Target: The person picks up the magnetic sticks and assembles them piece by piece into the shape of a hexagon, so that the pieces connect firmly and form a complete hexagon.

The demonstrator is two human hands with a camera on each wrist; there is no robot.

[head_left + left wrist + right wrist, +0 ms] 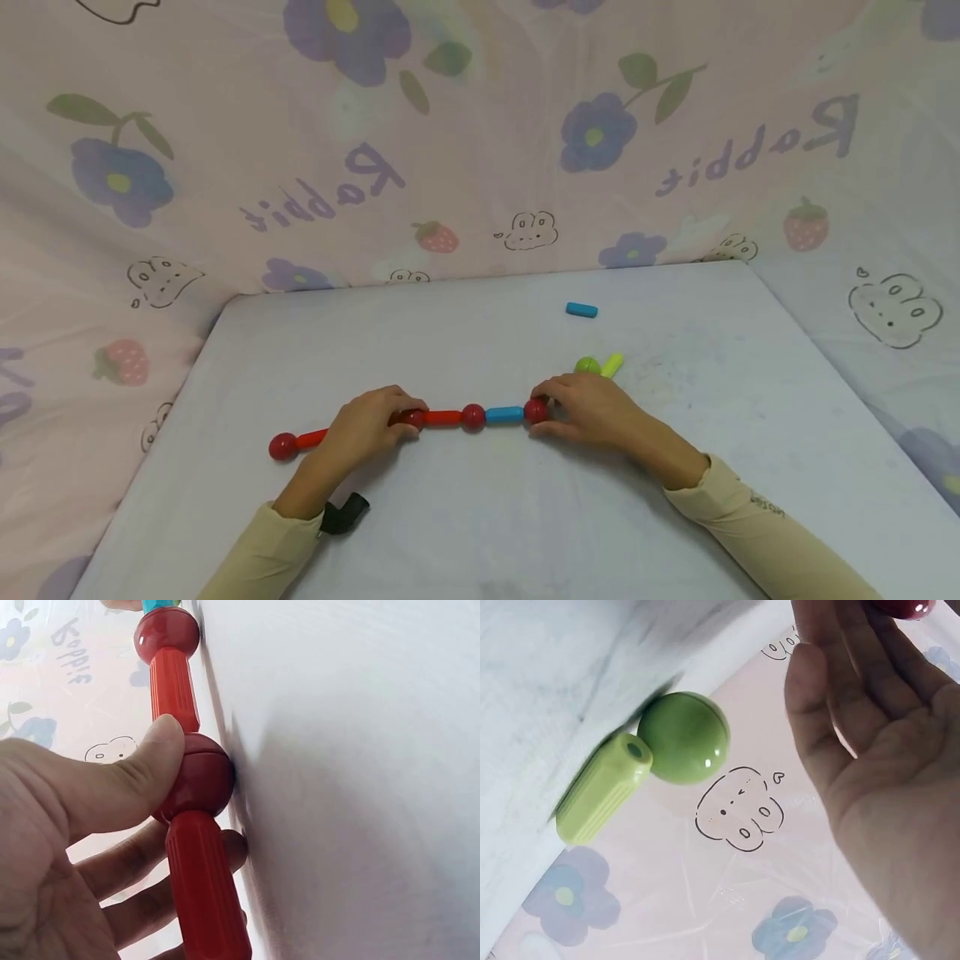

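Note:
A row of red balls joined by rods lies across the white table. My left hand (pixel 365 429) pinches one red ball (pixel 201 780) between thumb and fingers, a red rod (pixel 206 885) running out from either side of it. At the row's left end is another red ball (pixel 283 447). Toward the right come a middle red ball (pixel 473 417) and a blue rod (pixel 505 414). My right hand (pixel 596 411) grips the red ball (pixel 536 411) at the right end, thumb on the near side. Its palm hides part of a green ball (pixel 684 738) in the head view.
A yellow-green rod (pixel 600 791) lies against the green ball, just beyond my right hand. Farther back on the table (pixel 480 508) is a loose blue rod (pixel 582 310). A black object (pixel 346 513) shows beside my left wrist. Printed cloth (pixel 480 150) hangs behind the table.

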